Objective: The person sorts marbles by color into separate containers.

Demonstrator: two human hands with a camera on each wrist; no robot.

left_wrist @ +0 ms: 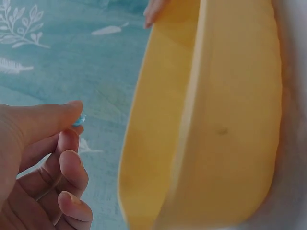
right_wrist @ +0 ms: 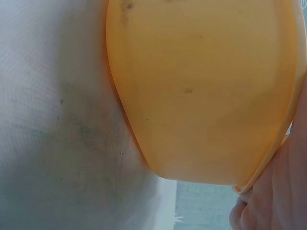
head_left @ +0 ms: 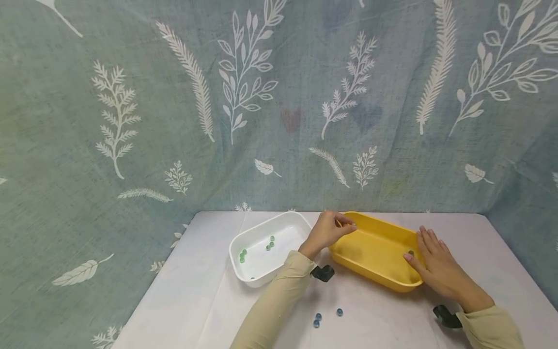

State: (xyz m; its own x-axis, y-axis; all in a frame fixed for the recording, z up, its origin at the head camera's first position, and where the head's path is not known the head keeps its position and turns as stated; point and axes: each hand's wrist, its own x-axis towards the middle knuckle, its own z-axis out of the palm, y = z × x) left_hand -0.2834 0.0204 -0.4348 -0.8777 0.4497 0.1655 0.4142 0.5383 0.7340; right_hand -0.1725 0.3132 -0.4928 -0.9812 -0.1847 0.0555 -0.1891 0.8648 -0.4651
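My left hand (head_left: 328, 232) hovers over the left end of a yellow tray (head_left: 370, 247), clear of its rim. Between its thumb and forefinger it pinches a small glass marble (left_wrist: 81, 119), light blue in the left wrist view. My right hand (head_left: 440, 266) rests on the tray's right end with fairly straight fingers, the thumb reaching over the rim. Beside that thumb, inside the tray, lies a dark greenish marble (head_left: 411, 253). In the right wrist view, the tray's outer wall (right_wrist: 201, 96) fills much of the picture, and the fingers touch its rim.
A white tray (head_left: 285, 232) stands left of the yellow one, partly behind the left forearm, with several greenish marbles (head_left: 242, 255) in it. Three blue marbles (head_left: 339, 312) lie on the white-covered table (head_left: 366, 325) in front. A leaf-patterned cloth (head_left: 287, 97) hangs behind.
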